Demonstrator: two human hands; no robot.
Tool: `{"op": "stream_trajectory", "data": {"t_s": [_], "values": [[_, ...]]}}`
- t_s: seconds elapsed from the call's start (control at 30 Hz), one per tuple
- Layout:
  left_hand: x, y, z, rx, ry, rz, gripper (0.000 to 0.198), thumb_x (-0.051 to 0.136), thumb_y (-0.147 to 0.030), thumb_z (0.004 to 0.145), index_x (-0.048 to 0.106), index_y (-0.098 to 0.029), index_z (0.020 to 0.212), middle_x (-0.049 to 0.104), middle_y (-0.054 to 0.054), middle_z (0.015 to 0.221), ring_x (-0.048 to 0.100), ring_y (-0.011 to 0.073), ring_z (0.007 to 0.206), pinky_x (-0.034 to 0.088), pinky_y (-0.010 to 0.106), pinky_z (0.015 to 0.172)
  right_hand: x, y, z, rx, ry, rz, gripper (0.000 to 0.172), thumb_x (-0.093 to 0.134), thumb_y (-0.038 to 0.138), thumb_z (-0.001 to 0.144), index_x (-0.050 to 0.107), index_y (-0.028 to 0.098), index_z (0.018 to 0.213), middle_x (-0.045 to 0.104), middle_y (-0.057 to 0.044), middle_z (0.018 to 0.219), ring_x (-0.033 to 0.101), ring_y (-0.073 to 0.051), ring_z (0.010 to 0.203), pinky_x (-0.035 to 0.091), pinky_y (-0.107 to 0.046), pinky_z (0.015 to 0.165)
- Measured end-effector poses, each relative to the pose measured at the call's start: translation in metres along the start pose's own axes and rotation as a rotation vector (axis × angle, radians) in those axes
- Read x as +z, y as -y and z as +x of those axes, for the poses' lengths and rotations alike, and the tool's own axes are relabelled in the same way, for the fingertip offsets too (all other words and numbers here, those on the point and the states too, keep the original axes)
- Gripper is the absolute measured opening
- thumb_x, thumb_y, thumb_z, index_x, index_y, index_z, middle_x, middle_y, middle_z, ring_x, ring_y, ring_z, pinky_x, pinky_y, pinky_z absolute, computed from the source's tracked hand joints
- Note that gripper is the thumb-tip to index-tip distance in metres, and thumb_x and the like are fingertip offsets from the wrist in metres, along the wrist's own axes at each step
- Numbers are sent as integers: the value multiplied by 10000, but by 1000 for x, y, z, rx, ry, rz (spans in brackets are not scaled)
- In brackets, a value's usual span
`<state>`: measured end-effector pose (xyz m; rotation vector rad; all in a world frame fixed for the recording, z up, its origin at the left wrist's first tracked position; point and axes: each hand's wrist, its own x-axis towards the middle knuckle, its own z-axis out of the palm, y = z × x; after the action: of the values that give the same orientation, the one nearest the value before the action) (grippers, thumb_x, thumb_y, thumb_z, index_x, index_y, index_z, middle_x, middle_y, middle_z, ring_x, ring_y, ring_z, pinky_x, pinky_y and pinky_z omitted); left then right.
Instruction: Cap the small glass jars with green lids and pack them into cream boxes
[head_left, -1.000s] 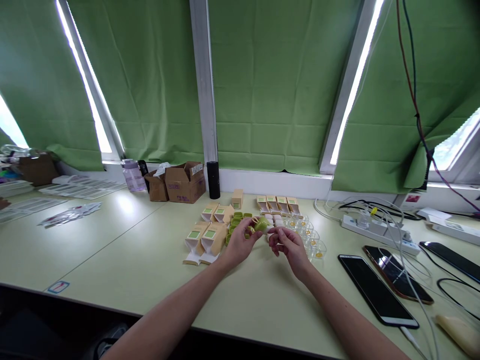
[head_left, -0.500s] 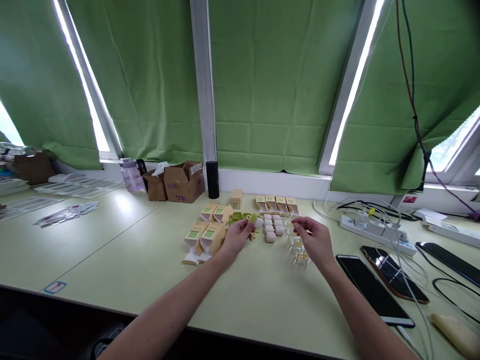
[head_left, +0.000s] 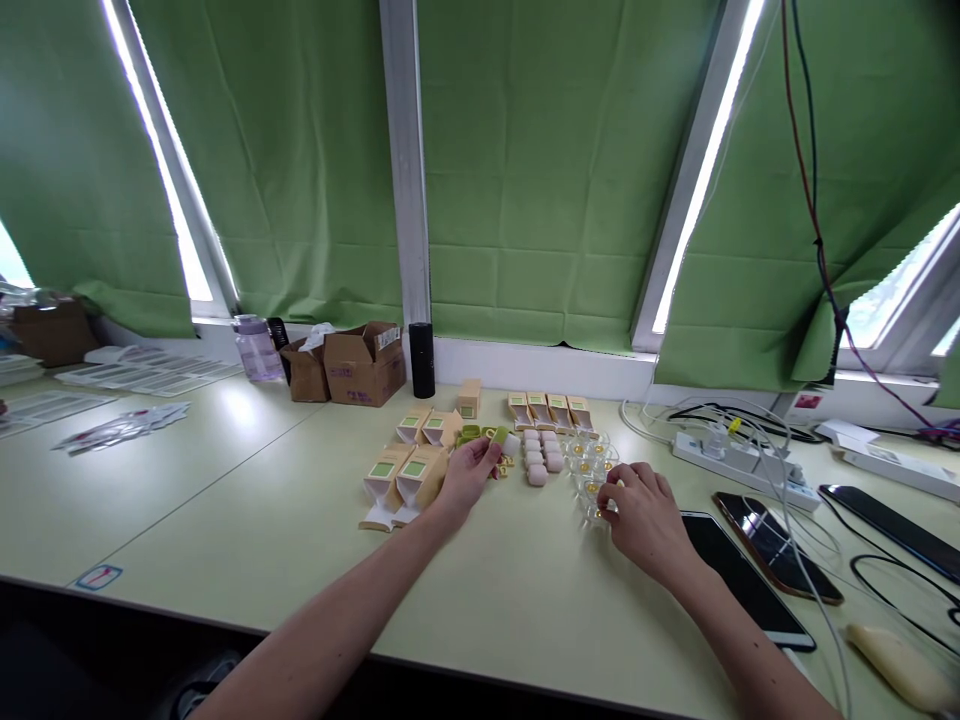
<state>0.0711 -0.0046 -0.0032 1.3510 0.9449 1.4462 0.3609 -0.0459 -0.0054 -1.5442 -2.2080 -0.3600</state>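
My left hand (head_left: 466, 474) is closed round a small green and white case (head_left: 501, 439), held just above the table beside a cluster of green cases (head_left: 470, 434). My right hand (head_left: 643, 512) rests, fingers curled, on a group of clear plastic trays with yellow centres (head_left: 591, 462); its fingertips touch the nearest tray. Between the hands lie two rows of small pink cases (head_left: 541, 456). Tan cardboard boxes with green labels (head_left: 403, 478) stand to the left of my left hand.
A row of open tan boxes (head_left: 547, 409) lines the back. Two phones (head_left: 754, 575) and a power strip with cables (head_left: 739, 455) lie right. Brown cartons (head_left: 358, 363), a black cylinder (head_left: 421, 359) and a bottle (head_left: 254, 348) stand by the window sill.
My right hand left the green case, moved right and came down onto the clear trays. My left hand kept the case and lowered a little toward the table.
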Motion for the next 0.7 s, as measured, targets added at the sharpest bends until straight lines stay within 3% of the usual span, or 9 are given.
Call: {"op": "stream_trajectory", "data": {"t_s": [0.1,0.23,0.3,0.37,0.47,0.6,0.7], "values": [[1,-1,-1,10,2,-12,597,773,-732,757,670,-151,846,585,-7,738,491,112,632,414,243,614,-2,-2,4,21,-54,177,173,660,101,798,731,252,752,710,-94,1052,564,-329,1093,443,-488,917],[2,-2,-2,9,-22,-39,588,789,-716,751,676,-147,853,596,-5,751,499,112,635,418,242,617,-15,6,18,73,-106,723,60,675,285,866,703,265,817,698,-92,1148,589,-324,1132,499,-499,931],[2,-2,-2,11,-31,-42,589,784,-719,754,678,-148,854,599,-3,749,499,112,632,411,242,614,-21,17,28,123,-41,1063,184,725,437,873,683,259,852,691,-93,1240,628,-302,1102,543,-464,888],[1,-2,-2,14,-39,-45,584,779,-716,762,679,-149,857,596,-3,740,504,113,628,405,242,611,-24,29,39,143,62,1353,305,813,513,817,667,248,857,726,-82,1094,652,-278,1052,563,-453,907],[-1,-1,-1,19,-59,-54,579,783,-709,765,684,-148,870,590,-8,728,509,106,618,400,238,609,-20,47,55,142,195,1728,341,876,488,779,675,242,903,723,-37,1050,676,-228,954,591,-505,948],[-3,2,1,18,-88,-65,599,784,-717,759,693,-143,903,614,3,754,524,100,623,399,234,601,-4,63,69,153,212,1990,322,937,364,704,704,246,893,728,-29,1158,695,-247,1064,586,-536,1002],[-4,3,3,15,-104,-80,622,792,-726,742,697,-138,922,619,8,767,523,92,617,402,232,593,14,70,71,265,147,2073,400,947,310,639,721,265,966,758,-32,1123,728,-257,981,626,-474,848]]}}
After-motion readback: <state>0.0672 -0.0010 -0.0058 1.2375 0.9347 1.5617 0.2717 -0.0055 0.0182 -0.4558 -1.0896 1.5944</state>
